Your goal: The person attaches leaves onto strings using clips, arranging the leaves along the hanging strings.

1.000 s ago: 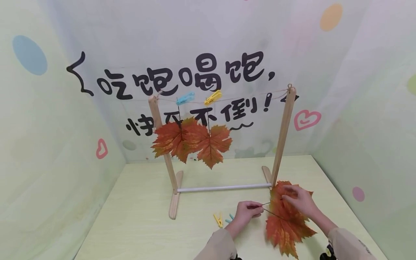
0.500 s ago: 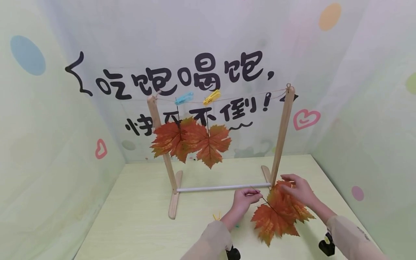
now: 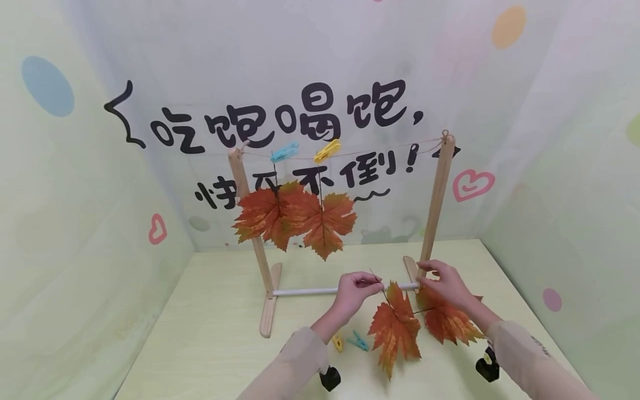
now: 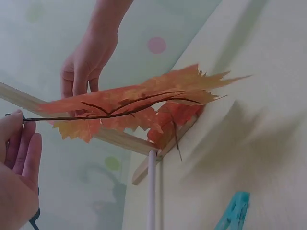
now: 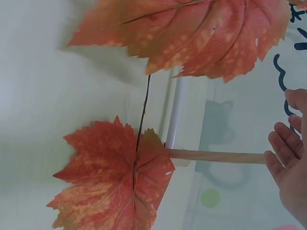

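My left hand [image 3: 352, 297] pinches the thin dark stem of an orange-red artificial maple leaf [image 3: 396, 330], which hangs tilted above the table in front of the rack. In the left wrist view that leaf [image 4: 144, 98] appears almost edge-on, its stem between thumb and fingers. My right hand [image 3: 447, 284] is near the foot of the rack's right post, fingers loosely bent and holding nothing; the right wrist view shows this hand [image 5: 290, 163] apart from both leaves. Below it, a second maple leaf [image 3: 447, 316] lies on the table, stem pointing left.
A wooden rack with a right post [image 3: 436, 205] and a white crossbar [image 3: 310, 291] carries a string. Blue [image 3: 285, 151] and yellow [image 3: 328, 150] clothespins hold two maple leaves [image 3: 325, 222] there. Another yellow clothespin [image 3: 338, 343] and blue clothespin [image 3: 359, 340] lie on the table.
My left hand has drawn one leaf leftward and up, away from the other leaf, which stays on the table. The right hand has shifted slightly up and left.
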### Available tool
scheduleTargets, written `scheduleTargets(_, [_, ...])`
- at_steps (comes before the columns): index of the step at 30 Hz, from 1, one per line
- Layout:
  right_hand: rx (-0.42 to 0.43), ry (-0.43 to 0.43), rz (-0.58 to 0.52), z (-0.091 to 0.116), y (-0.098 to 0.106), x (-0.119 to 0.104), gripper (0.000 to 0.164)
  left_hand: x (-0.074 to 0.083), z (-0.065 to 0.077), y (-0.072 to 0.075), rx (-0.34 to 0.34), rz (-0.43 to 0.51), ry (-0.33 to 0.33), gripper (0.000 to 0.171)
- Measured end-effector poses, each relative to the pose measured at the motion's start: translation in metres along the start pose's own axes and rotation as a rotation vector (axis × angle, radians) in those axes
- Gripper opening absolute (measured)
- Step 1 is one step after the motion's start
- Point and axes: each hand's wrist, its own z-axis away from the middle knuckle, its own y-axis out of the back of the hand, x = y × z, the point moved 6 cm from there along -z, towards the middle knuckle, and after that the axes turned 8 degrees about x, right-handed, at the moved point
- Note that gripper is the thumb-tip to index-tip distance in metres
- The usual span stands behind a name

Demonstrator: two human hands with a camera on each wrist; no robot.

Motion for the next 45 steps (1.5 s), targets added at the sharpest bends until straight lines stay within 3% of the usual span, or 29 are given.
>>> scheduleTargets(5, [-0.037, -0.02, 0.009, 0.001, -0.009, -0.001, 0.032, 0.023, 0.001, 0.024, -0.001, -0.092, -0.066, 0.016])
scheduleTargets(11, [-0.089, 0.0, -0.021, 0.004, -0.022, -0.005, 0.032, 0.054, 0.003, 0.058, 0.035, -0.198, -0.194, 0.014])
scheduleTargets(19, [-0.176, 0.021, -0.077, 0.019, -0.054, -0.016, 0.033, 0.079, 0.009, 0.098, 0.121, -0.258, -0.233, 0.013])
scheduleTargets(26, [-0.241, 0.073, -0.125, 0.036, -0.088, -0.036, 0.034, 0.067, 0.01, 0.147, 0.204, -0.275, -0.203, 0.015])
scheduleTargets(31, [-0.286, 0.065, -0.131, 0.047, -0.115, -0.041, 0.035, 0.065, 0.022, 0.173, 0.267, -0.309, -0.191, 0.017])
scheduleTargets(38, [-0.327, -0.02, -0.13, 0.062, -0.146, -0.034, 0.039, 0.063, 0.035, 0.19, 0.296, -0.264, -0.18, 0.017])
scheduleTargets(45, [-0.331, -0.044, -0.089, 0.077, -0.17, -0.027, 0.042, 0.062, 0.045, 0.193, 0.29, -0.248, -0.176, 0.017])
